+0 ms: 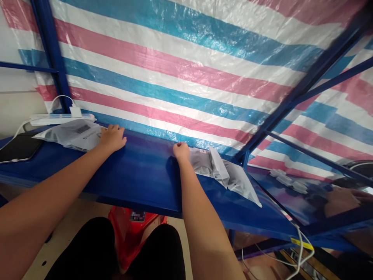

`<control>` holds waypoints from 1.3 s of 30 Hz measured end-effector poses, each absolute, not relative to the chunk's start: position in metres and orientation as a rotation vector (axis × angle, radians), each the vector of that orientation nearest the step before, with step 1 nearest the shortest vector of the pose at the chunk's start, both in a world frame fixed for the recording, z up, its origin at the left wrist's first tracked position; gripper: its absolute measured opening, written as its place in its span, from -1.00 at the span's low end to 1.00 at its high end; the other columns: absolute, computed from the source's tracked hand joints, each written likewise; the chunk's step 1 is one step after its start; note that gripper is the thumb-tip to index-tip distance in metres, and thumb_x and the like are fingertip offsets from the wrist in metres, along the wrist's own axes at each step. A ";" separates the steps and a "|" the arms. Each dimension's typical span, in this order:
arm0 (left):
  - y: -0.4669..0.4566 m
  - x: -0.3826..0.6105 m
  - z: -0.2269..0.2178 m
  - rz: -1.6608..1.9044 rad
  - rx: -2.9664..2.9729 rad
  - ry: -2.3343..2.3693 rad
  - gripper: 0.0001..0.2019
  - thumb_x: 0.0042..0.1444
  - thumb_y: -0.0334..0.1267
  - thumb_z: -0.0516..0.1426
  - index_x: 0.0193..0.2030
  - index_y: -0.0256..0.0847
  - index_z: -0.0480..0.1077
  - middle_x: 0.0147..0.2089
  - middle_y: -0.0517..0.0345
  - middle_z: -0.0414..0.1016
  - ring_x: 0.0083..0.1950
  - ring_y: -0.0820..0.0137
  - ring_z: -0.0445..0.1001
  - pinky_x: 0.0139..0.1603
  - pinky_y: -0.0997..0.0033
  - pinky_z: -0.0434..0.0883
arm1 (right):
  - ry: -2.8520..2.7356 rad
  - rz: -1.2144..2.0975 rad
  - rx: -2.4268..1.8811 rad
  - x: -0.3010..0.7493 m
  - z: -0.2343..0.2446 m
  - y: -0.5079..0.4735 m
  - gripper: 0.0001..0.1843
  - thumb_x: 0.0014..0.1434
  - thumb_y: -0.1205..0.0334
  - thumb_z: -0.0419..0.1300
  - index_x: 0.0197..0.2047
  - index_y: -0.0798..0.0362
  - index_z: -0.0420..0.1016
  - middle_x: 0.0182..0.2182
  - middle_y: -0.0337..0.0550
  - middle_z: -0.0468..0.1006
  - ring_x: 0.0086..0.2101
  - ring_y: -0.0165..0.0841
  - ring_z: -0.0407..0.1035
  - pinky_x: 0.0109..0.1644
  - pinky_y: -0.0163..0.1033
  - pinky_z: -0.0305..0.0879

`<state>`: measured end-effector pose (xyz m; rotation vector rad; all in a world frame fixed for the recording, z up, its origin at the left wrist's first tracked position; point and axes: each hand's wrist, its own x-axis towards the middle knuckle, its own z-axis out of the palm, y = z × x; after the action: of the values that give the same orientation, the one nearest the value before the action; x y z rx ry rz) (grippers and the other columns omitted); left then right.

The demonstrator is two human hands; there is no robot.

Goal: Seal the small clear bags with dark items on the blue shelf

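Observation:
My left hand rests on the blue tabletop at the right end of a frosted plastic bag with dark print. Its fingers are loosely bent and apart, with the thumb out to the right. Beside the left edge of another frosted plastic bag is my right hand, its fingers curled closed. What those fingers hold, if anything, is hidden. Two more frosted bags, one folded upright and one lying flat, overlap in a row to the right.
A white power strip with a plugged-in charger lies at the back left, near a dark tablet. Blue frame posts and a striped plastic sheet bound the table. Below stands a red plastic stool; white cables hang at right.

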<state>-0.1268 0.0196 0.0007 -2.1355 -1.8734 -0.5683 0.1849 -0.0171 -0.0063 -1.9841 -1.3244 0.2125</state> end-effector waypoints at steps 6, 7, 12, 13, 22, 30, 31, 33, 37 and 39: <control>0.005 -0.022 0.011 -0.837 -2.562 -1.566 -0.69 0.28 -0.06 0.01 -0.10 -0.16 0.49 0.01 -0.06 0.54 0.06 0.15 0.45 0.01 0.23 0.36 | -1.099 -0.399 -2.176 0.190 0.005 -0.039 -0.57 0.19 0.25 0.16 0.13 0.13 0.46 0.18 0.28 0.36 0.26 0.13 0.10 0.32 0.34 -0.13; 0.003 -0.008 0.007 -0.856 -2.611 -1.562 -0.71 0.29 -0.07 0.01 -0.15 -0.17 0.49 -0.03 -0.05 0.55 0.00 0.18 0.47 -0.06 0.26 0.38 | -1.087 -0.370 -2.257 0.193 0.005 -0.041 -0.54 0.18 0.24 0.17 0.15 0.16 0.44 0.20 0.33 0.32 0.27 0.16 0.07 0.32 0.37 -0.19; -0.002 0.013 -0.021 -0.973 -2.701 -1.530 -0.76 0.27 -0.17 0.04 -0.28 -0.17 0.48 -0.18 0.01 0.57 -0.19 0.27 0.49 -0.22 0.33 0.34 | -1.157 -0.184 -2.521 0.202 0.003 -0.040 -0.45 0.21 0.15 0.17 0.22 0.21 0.36 0.22 0.39 0.27 0.26 0.18 0.07 0.31 0.32 -0.15; -0.001 0.009 -0.025 -1.017 -2.725 -1.504 -0.77 0.26 -0.18 0.04 -0.30 -0.17 0.49 -0.21 0.02 0.58 -0.21 0.28 0.49 -0.23 0.34 0.33 | -1.147 -0.192 -2.535 0.203 0.003 -0.040 -0.44 0.22 0.12 0.17 0.24 0.19 0.34 0.24 0.39 0.24 0.27 0.18 0.06 0.30 0.30 -0.12; 0.009 0.001 -0.032 -0.991 -2.796 -1.618 -0.78 0.20 -0.16 0.09 -0.33 -0.13 0.53 -0.30 0.05 0.60 -0.30 0.26 0.48 -0.32 0.32 0.26 | -1.173 -0.154 -2.609 0.206 0.005 -0.074 -0.31 0.18 0.02 0.22 0.33 0.07 0.23 0.28 0.33 0.15 0.23 0.25 0.14 0.16 0.34 0.10; 0.015 0.002 -0.038 -1.381 -2.745 -1.500 -0.77 0.27 -0.16 0.07 -0.07 -0.15 0.50 -0.02 0.01 0.61 -0.08 0.25 0.54 -0.06 0.33 0.38 | -1.957 -0.462 -2.055 0.153 -0.014 -0.091 -0.31 0.25 -0.15 0.10 0.34 0.03 0.27 0.36 0.16 0.19 0.24 0.15 0.12 0.25 0.26 0.02; 0.017 0.001 -0.039 -1.407 -2.748 -1.534 -0.76 0.27 -0.18 0.06 -0.04 -0.15 0.49 0.00 0.01 0.61 -0.06 0.25 0.54 -0.03 0.33 0.39 | -2.007 -0.480 -1.982 0.149 -0.015 -0.091 -0.30 0.25 -0.16 0.09 0.34 0.02 0.26 0.37 0.13 0.20 0.25 0.13 0.11 0.27 0.25 0.01; 0.019 0.000 -0.040 -1.378 -2.817 -1.580 -0.74 0.27 -0.19 0.06 0.00 -0.13 0.50 -0.02 0.02 0.62 -0.05 0.24 0.56 -0.02 0.32 0.40 | -2.053 -0.495 -1.882 0.147 -0.017 -0.089 -0.28 0.24 -0.19 0.09 0.35 0.02 0.25 0.36 0.11 0.21 0.24 0.09 0.13 0.27 0.22 0.01; 0.017 0.000 -0.039 -1.296 -2.972 -1.481 -0.77 0.24 -0.15 0.11 -0.04 -0.10 0.51 -0.07 0.05 0.64 -0.08 0.23 0.58 -0.07 0.31 0.42 | -2.037 -0.489 -1.808 0.151 -0.020 -0.084 -0.26 0.23 -0.19 0.11 0.35 0.05 0.24 0.33 0.13 0.25 0.20 0.04 0.19 0.26 0.16 0.06; 0.015 0.001 -0.038 -1.340 -2.962 -1.496 -0.78 0.20 -0.16 0.14 -0.08 -0.13 0.52 -0.10 0.04 0.64 -0.10 0.22 0.58 -0.07 0.29 0.43 | -2.002 -0.481 -1.795 0.154 -0.021 -0.081 -0.27 0.23 -0.18 0.12 0.34 0.06 0.25 0.30 0.15 0.29 0.18 0.02 0.21 0.25 0.14 0.08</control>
<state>0.0013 0.0153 -0.0380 -2.9619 -1.4955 -1.3401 0.1536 -0.0809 -0.0210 -1.7945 -2.0022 -0.4815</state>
